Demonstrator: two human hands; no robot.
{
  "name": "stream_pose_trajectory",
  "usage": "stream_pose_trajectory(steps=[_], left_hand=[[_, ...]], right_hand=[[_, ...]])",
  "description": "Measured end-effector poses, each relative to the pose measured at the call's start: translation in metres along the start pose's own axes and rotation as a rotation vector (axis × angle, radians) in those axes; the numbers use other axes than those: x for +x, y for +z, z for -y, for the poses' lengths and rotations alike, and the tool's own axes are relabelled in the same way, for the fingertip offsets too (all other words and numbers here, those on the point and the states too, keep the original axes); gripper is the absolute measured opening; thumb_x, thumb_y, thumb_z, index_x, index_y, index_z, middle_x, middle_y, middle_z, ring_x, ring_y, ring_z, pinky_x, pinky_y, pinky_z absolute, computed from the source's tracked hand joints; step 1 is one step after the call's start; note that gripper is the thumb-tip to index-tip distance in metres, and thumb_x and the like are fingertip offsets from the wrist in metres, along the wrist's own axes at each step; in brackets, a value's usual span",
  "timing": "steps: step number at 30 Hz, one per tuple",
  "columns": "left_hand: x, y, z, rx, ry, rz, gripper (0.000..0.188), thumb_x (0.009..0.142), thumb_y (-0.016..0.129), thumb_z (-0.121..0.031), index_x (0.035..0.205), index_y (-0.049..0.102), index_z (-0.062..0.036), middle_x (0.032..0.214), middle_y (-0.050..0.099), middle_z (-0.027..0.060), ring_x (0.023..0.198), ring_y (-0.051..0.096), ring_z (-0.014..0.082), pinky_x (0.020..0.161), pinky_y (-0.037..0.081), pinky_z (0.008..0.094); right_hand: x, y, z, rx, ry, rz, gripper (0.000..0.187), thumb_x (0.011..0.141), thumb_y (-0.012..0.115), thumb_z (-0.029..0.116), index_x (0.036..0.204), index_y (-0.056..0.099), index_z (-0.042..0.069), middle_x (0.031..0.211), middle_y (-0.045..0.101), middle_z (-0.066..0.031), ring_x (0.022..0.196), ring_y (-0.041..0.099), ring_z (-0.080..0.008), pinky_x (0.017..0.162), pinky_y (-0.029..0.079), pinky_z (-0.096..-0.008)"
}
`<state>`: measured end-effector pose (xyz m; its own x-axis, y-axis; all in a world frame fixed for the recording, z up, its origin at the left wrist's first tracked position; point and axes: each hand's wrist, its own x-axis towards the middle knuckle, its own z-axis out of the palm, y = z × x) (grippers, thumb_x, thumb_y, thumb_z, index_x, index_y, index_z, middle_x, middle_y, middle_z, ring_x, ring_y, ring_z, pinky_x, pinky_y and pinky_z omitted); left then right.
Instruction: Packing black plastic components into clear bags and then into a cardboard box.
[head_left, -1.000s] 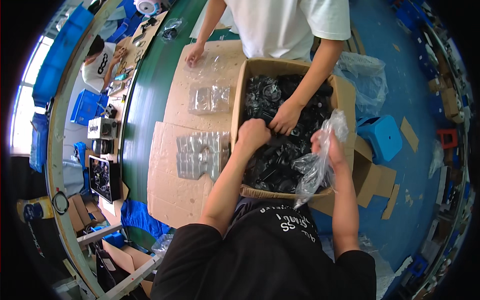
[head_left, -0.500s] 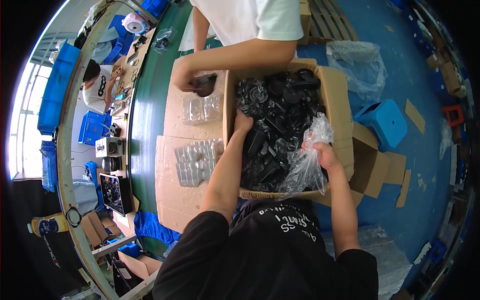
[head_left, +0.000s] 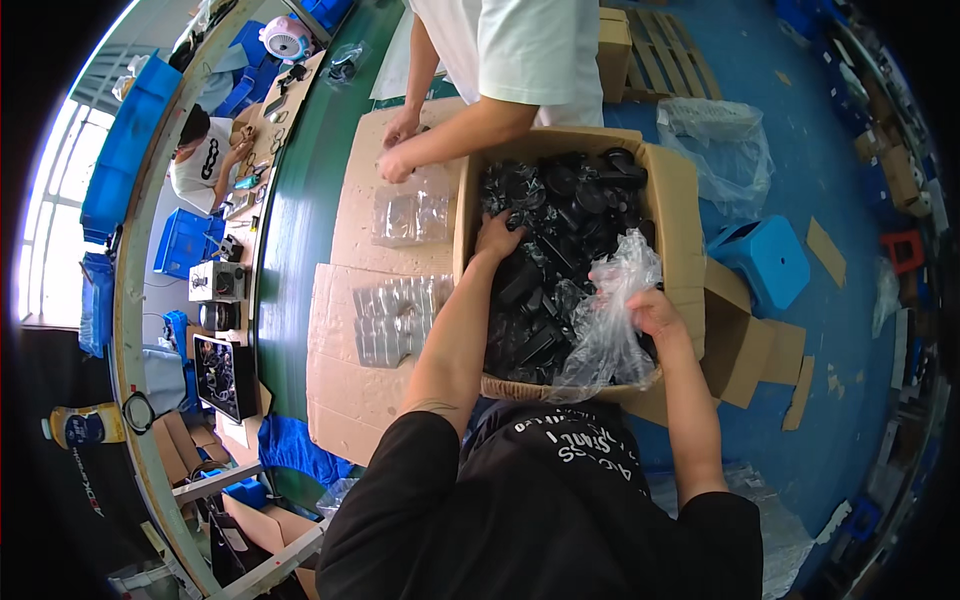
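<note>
A cardboard box [head_left: 680, 215] in front of me is filled with black plastic parts [head_left: 545, 290], some in clear wrapping. My left hand [head_left: 497, 237] reaches inside the box's left wall and rests on the parts, thumb and fingers apart; its fingertips are partly hidden among them. Over the right side of the box, my right hand [head_left: 656, 312] is closed on a crumpled clear plastic bag [head_left: 612, 330]. The bag hangs down over the near edge and covers some of the parts.
Across the box a person in white has both hands [head_left: 400, 150] over clear plastic trays [head_left: 400, 320] on cardboard sheets. A green work surface [head_left: 305, 200] lies left. On the blue floor at right are a blue stool [head_left: 762, 262], an open carton [head_left: 740, 345] and a plastic bag [head_left: 715, 150].
My left hand has moved from beside the box's left wall further in over the parts. My right hand keeps hold of the bag. The other person's black item is no longer visible.
</note>
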<state>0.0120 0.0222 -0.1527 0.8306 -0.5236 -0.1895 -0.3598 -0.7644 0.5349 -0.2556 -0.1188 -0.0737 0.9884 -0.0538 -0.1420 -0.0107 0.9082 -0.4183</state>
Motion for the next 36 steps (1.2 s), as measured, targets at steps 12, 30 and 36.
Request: stream_pose_trajectory(steps=[12,30,36], left_hand=[[-0.078,-0.101,-0.075,-0.81,0.306,-0.094,0.024,0.078,0.062,-0.013,0.098,0.065,-0.0001,0.089,0.062,0.0081,0.076,0.055,0.0175,0.069,0.044,0.0259],[-0.089,-0.04,-0.076,-0.376,0.47,-0.186,0.029,0.074,0.056,-0.01,0.1,0.058,0.0032,0.109,0.059,0.0189,0.1,0.054,0.0347,0.085,0.045,0.0369],[0.0,-0.006,0.001,0.196,-0.039,0.288,0.034,0.071,0.06,-0.014,0.1,0.059,0.004,0.099,0.063,0.0196,0.088,0.059,0.0341,0.079,0.048,0.0357]], right_hand=[[0.034,0.028,0.015,-0.679,-0.22,-0.433,0.029,0.082,0.061,0.014,0.109,0.057,0.003,0.093,0.06,-0.0045,0.077,0.055,-0.0134,0.071,0.042,-0.0218],[-0.016,0.044,0.039,-0.976,-0.562,-0.415,0.03,0.081,0.066,0.013,0.109,0.058,0.003,0.1,0.061,-0.0077,0.083,0.059,-0.0173,0.077,0.048,-0.0292],[-0.023,0.083,0.019,-1.439,-0.5,-0.576,0.022,0.077,0.069,0.014,0.094,0.064,0.001,0.087,0.064,-0.0049,0.071,0.058,-0.0154,0.066,0.046,-0.0269]])
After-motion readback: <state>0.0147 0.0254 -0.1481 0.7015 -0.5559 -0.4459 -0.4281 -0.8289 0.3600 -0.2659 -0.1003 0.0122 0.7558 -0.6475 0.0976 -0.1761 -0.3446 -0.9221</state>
